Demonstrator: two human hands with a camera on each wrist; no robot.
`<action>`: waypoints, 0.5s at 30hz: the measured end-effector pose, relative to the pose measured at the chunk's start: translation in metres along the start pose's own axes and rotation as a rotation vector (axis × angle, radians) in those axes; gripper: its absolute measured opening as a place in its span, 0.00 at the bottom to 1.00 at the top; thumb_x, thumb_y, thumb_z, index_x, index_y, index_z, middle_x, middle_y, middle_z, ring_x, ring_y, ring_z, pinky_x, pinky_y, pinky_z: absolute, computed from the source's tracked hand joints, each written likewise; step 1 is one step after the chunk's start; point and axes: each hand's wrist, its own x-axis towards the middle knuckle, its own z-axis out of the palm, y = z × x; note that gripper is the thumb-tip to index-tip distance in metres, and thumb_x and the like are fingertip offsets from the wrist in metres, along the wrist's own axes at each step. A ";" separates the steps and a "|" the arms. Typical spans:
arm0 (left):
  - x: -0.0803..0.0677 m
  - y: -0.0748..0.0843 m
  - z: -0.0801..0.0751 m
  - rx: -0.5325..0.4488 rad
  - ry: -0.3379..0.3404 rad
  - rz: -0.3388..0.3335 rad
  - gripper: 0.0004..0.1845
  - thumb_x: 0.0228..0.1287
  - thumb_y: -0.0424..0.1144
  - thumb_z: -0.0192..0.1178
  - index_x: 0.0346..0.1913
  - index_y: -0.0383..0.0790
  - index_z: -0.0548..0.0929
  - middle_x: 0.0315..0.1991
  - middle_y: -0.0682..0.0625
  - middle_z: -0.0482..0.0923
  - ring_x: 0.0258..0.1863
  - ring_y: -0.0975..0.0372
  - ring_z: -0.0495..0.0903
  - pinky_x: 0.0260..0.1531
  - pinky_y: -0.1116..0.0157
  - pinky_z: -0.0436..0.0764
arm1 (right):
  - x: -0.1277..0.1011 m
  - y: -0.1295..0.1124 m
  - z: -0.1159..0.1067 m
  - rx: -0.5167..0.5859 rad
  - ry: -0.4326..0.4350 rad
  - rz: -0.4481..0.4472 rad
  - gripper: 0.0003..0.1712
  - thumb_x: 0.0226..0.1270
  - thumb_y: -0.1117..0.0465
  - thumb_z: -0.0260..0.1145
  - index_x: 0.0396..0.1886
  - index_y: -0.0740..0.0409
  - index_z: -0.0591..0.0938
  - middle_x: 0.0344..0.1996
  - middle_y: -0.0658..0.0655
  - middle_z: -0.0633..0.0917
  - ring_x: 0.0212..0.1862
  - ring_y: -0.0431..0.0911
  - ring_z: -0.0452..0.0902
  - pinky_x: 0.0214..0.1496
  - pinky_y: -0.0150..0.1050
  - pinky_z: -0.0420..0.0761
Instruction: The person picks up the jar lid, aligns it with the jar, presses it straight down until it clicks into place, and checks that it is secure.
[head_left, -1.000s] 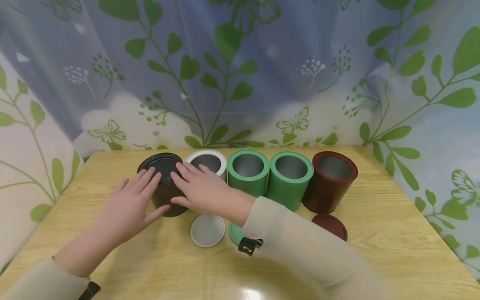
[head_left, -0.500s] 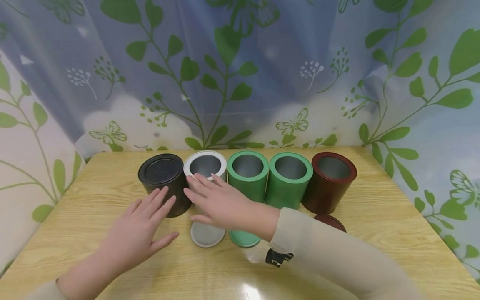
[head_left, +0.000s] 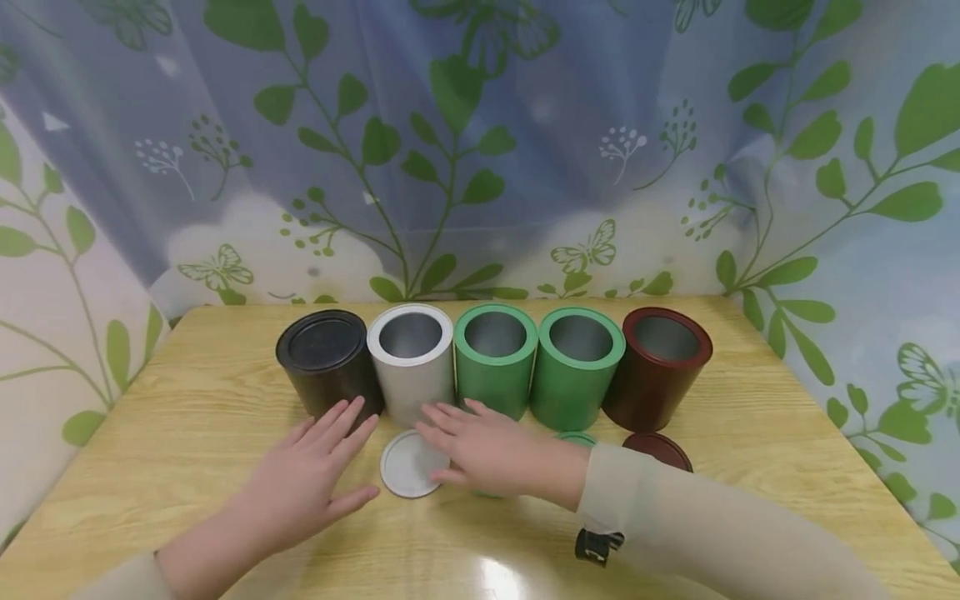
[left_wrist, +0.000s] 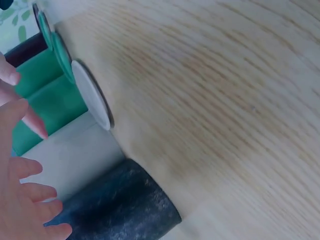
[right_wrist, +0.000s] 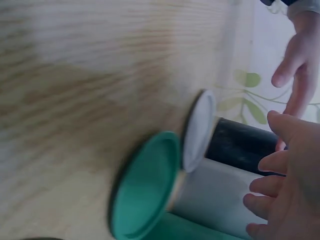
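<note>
The white lid is a flat round disc with a thin raised rim, matt and pale, lying just below the middle of the head frame on the bench, directly in front of the white can. The right hand hovers over its right edge with fingers stretched out and loosely spread, the thumb at the lid's rim; whether it touches the lid I cannot tell, and it grips nothing. The left hand lies to the left of the lid, fingers straight and fanned, holding nothing, its fingertips near the foot of the black can. The black can, left of centre, carries its lid; the white can, two green cans and a dark red can stand open in one close row running rightward across the middle of the frame. A green lid lies just beside the white lid, mostly hidden under the right hand in the head view, a second green lid peeks out before the second green can, and a dark red lid lies at lower right. The bench is pale wood with a fine grain, glossy at the bottom edge. A curtain printed with green leaves and butterflies fills the upper frame and both sides.
</note>
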 end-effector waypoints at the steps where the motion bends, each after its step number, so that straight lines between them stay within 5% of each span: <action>1: 0.000 0.001 0.002 -0.009 -0.012 0.000 0.41 0.55 0.61 0.61 0.65 0.37 0.69 0.66 0.38 0.62 0.64 0.48 0.63 0.55 0.46 0.68 | -0.001 0.000 0.003 0.017 -0.009 0.004 0.36 0.70 0.41 0.50 0.71 0.56 0.61 0.70 0.58 0.58 0.70 0.48 0.54 0.67 0.50 0.58; 15: 0.014 0.013 0.033 -0.062 -0.177 0.029 0.39 0.57 0.61 0.59 0.63 0.34 0.71 0.62 0.36 0.66 0.60 0.45 0.68 0.50 0.45 0.72 | 0.007 0.004 0.033 -0.003 -0.045 0.025 0.35 0.69 0.40 0.52 0.69 0.55 0.65 0.67 0.57 0.65 0.67 0.49 0.59 0.64 0.48 0.64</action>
